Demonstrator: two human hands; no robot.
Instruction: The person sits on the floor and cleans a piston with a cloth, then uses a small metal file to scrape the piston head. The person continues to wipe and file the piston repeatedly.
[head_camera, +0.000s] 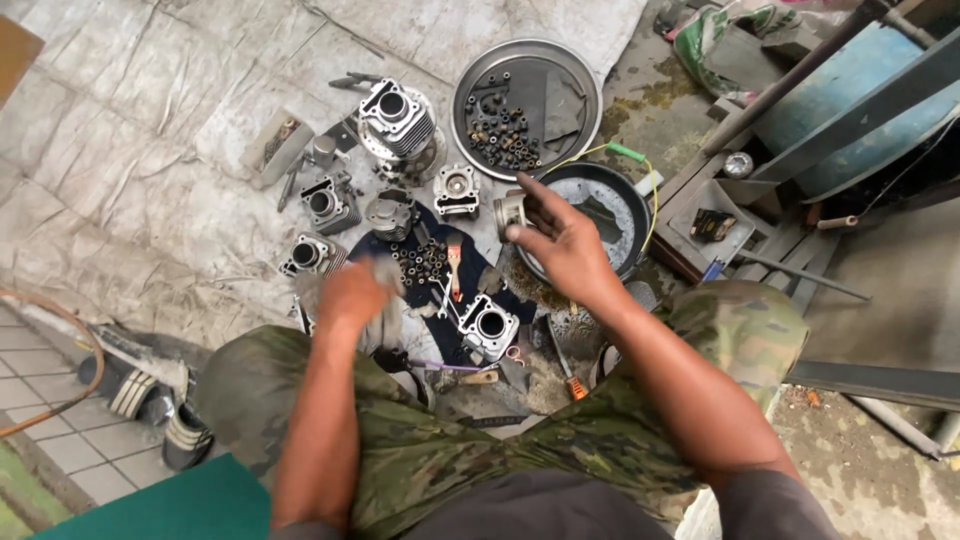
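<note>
Camouflage trousers (560, 440) above grey tarp (150, 150)

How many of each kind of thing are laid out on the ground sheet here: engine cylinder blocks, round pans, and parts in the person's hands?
Finned engine cylinder blocks on the sheet: 5, e.g. the largest
Round pans: 2, grey pan of small parts and dark pan
Metal part in the right hand: 1
Rag in the left hand: 1
Total: 9

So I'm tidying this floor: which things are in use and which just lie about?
In hand:
right hand holding a small metal piston
left hand gripping a grey rag
dark basin beside the right hand

Lying about:
engine cylinders
tray of bolts
sandals
</note>
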